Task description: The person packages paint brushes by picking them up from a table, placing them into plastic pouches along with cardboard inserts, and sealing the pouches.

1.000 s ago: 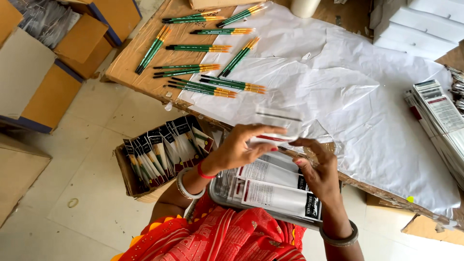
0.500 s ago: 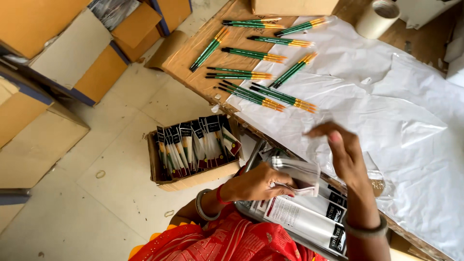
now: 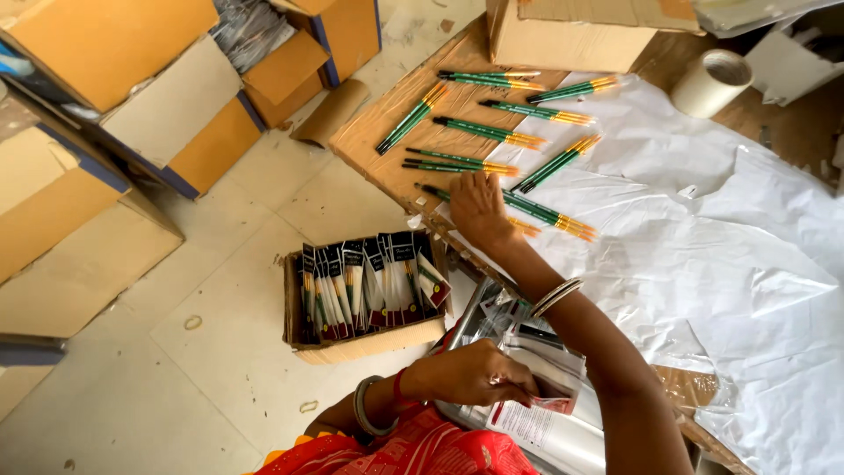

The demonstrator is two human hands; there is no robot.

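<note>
A: What am I looking at? Count it for me.

B: I'm seeing two hands working. The right hand (image 3: 479, 211) is lying palm down on the nearest bundle (image 3: 527, 211) of green brushes, fingers spread fairly flat over it; whether they are actually pinching anything I cannot tell. I'm counting about nine bundles on the board (image 3: 387, 132), most of them fanning out just beyond those fingertips.

A: And the left?

B: The left hand (image 3: 479, 374) is curling shut around a packet (image 3: 549, 369), clear plastic with a printed card inside, holding it over a stack (image 3: 536, 431) of the same packets beneath the fingers.

A: How are the brushes looking?

B: Each bundle is showing dark tips, green handles and yellow-gold ends, lying slantwise and apart from its neighbours.

A: Anything else close by?

B: One open box (image 3: 352, 347) of upright packed brushes is sitting between the two hands, off to the thumb side of the right one. One tape roll (image 3: 712, 81) is standing well beyond the fingertips.
</note>
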